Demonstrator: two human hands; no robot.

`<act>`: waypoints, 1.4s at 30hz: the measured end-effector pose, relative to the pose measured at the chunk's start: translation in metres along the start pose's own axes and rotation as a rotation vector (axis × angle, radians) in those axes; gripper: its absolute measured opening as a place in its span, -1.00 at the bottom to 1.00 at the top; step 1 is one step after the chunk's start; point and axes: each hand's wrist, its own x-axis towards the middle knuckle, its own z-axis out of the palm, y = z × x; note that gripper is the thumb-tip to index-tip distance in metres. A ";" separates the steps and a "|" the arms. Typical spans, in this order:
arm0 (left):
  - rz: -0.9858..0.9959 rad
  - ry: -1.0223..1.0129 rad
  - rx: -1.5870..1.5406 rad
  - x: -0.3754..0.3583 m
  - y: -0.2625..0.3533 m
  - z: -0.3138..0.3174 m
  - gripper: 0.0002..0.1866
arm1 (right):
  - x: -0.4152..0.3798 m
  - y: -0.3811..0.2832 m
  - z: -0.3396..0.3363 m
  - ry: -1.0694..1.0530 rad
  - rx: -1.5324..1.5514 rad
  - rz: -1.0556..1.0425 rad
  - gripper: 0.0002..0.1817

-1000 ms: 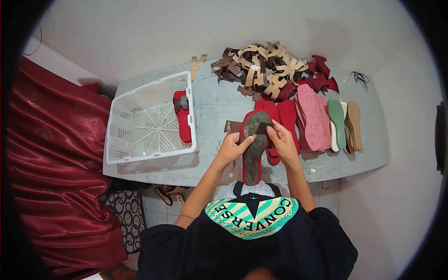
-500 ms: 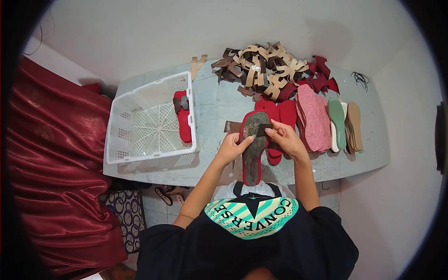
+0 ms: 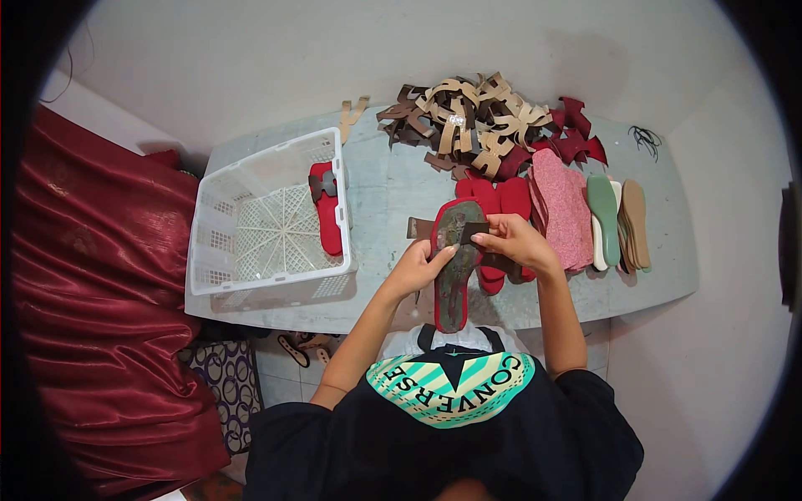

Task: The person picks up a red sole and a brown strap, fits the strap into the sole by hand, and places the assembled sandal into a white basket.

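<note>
Upside down over the table's front edge is a red-rimmed sandal sole [image 3: 452, 288], its dark, glue-stained underside facing up. My left hand [image 3: 418, 265] is closed on the sole's left edge, with the thumb pressing on the underside. A dark brown strap [image 3: 474, 233] has one end folded over the right edge onto the underside. My right hand [image 3: 522, 242] pinches that end between thumb and fingers. More brown strap [image 3: 420, 229] sticks out on the left side, above my left hand.
A white plastic basket [image 3: 271, 282] at left holds a red sandal [image 3: 327, 209] with a dark strap. Cut straps [image 3: 468, 117] are heaped at the back. Red soles [image 3: 514, 200], pink soles [image 3: 561, 209], green soles [image 3: 603, 213] and tan soles [image 3: 635, 221] lie to the right.
My right hand has shifted slightly, its fingers now straighter at the strap end. More brown strap shows below my right hand. The sole and my left hand have barely moved.
</note>
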 end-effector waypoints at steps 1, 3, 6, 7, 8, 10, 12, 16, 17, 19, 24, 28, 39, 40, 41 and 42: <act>-0.011 -0.032 0.010 0.000 -0.001 -0.002 -0.72 | 0.000 0.001 -0.001 0.000 0.017 0.013 -0.82; -0.025 -0.061 0.017 0.000 0.001 -0.002 -0.73 | 0.004 0.007 -0.009 -0.038 -0.033 0.025 -0.81; -0.037 -0.071 -0.070 -0.003 0.006 0.002 -0.74 | 0.015 0.017 -0.022 -0.110 -0.110 0.058 -0.81; -0.027 -0.050 -0.142 -0.002 0.004 0.003 -0.74 | 0.017 0.018 -0.024 -0.150 -0.143 0.077 -0.82; -0.015 -0.028 -0.212 -0.002 0.002 0.003 -0.74 | 0.016 0.017 -0.025 -0.148 -0.143 0.077 -0.82; -0.058 0.031 -0.153 -0.005 0.014 0.003 -0.74 | 0.015 0.006 -0.020 -0.178 -0.159 0.100 -0.82; -0.101 0.095 -0.095 -0.006 0.017 0.007 -0.74 | 0.017 0.012 -0.017 -0.154 -0.184 0.085 -0.82; 0.071 0.359 -0.151 0.002 0.016 0.028 -0.73 | 0.015 0.006 -0.011 -0.118 -0.220 0.076 -0.84; 0.100 0.400 -0.133 0.003 0.016 0.030 -0.72 | 0.014 0.004 -0.008 -0.116 -0.218 0.077 -0.84; 0.081 0.418 -0.107 0.005 0.008 0.029 -0.71 | 0.011 0.002 -0.003 -0.118 -0.113 0.011 -0.84; 0.128 0.464 -0.033 0.004 0.006 0.030 -0.70 | 0.004 -0.001 0.004 -0.066 -0.082 -0.007 -0.82; 0.199 0.473 0.000 0.007 -0.002 0.028 -0.71 | 0.003 0.008 0.005 -0.084 -0.038 -0.127 -0.78; 0.195 0.429 0.034 0.005 -0.003 0.024 -0.72 | 0.004 0.015 0.010 -0.011 0.197 -0.065 -0.76; 0.203 0.443 0.052 0.005 -0.004 0.023 -0.72 | 0.004 0.014 0.010 -0.009 0.181 -0.068 -0.77; 0.213 0.457 0.069 0.005 -0.005 0.024 -0.72 | 0.003 0.013 0.009 -0.006 0.182 -0.067 -0.77; 0.212 0.454 0.068 0.005 -0.003 0.025 -0.72 | 0.003 0.010 0.008 -0.016 0.141 -0.057 -0.77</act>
